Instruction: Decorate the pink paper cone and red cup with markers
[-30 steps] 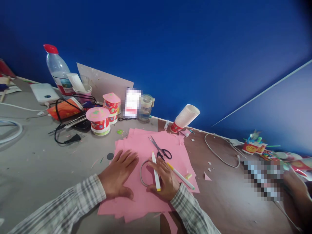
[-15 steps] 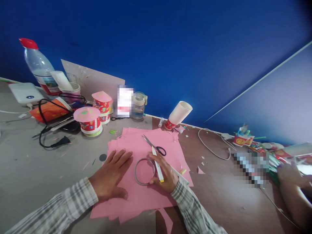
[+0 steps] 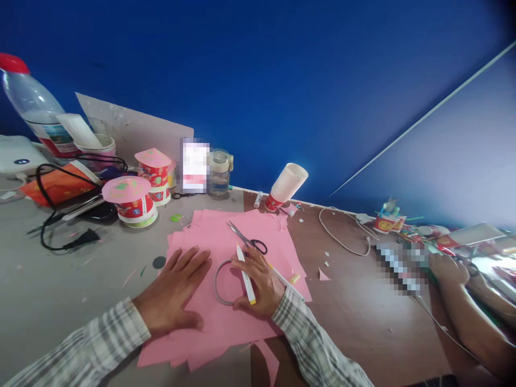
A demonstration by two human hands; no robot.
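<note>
My left hand [image 3: 179, 293] lies flat, fingers apart, on the left part of the stacked pink paper [image 3: 217, 344]. A white marker [image 3: 245, 277] with a yellow end is held in my right hand [image 3: 264, 282]. The thumb and fingertips of that hand are at the right side of a thin grey ring [image 3: 217, 285] lying on the paper, covering part of it. Just beyond my right hand, scissors [image 3: 244, 236] with dark handles rest on the sheet. A second white pen [image 3: 288, 282] lies partly hidden by my right hand and wrist.
Paper cups with pink tops [image 3: 133, 201] stand at the left, near a plug [image 3: 83, 239] and a bottle [image 3: 40, 115]. A glass jar [image 3: 220, 174] and leaning stacked cups [image 3: 286, 187] stand along the wall. Another person's arms [image 3: 463, 306] are at the right.
The view has shifted, so the table things sit further left. My right fingers have spread further over the ring and marker. My left hand stays flat. The other person's hands have moved.
</note>
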